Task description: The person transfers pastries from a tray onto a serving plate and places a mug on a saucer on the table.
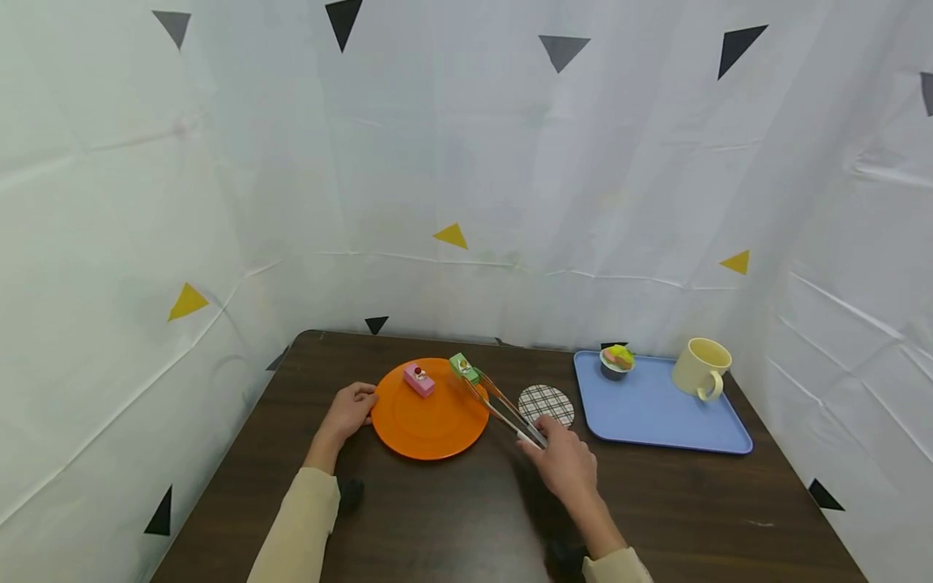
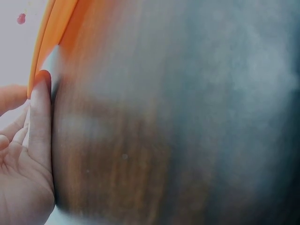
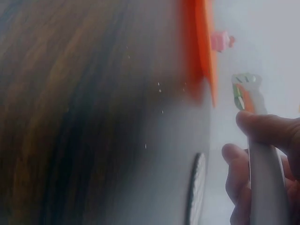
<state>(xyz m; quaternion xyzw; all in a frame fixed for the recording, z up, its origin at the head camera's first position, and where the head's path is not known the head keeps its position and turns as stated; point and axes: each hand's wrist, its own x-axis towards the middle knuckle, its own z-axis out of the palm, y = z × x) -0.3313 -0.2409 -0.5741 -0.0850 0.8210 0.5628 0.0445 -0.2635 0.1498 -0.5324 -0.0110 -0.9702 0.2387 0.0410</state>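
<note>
My left hand (image 1: 348, 411) pinches the left rim of an orange plate (image 1: 430, 429), thumb on one side and a finger on the other in the left wrist view. Toward the plate's far side sits a small pink toy cake (image 1: 419, 380). My right hand (image 1: 564, 460) grips metal tongs (image 1: 510, 411) with orange-brown ends pointing away to the left. Between those ends is a green toy cake (image 1: 461, 367), over the plate's right far edge in the head view. From the right wrist, the green cake (image 3: 238, 96) shows raised above the table, partly hidden by the tongs.
Right of the plate lies a round checked coaster (image 1: 535, 397) on the dark wooden table (image 1: 452, 518). Farther right, a blue tray (image 1: 656, 421) bears a yellow mug (image 1: 696, 368) and a small cup (image 1: 614, 371) with colourful contents. White curtains surround the table's back and sides.
</note>
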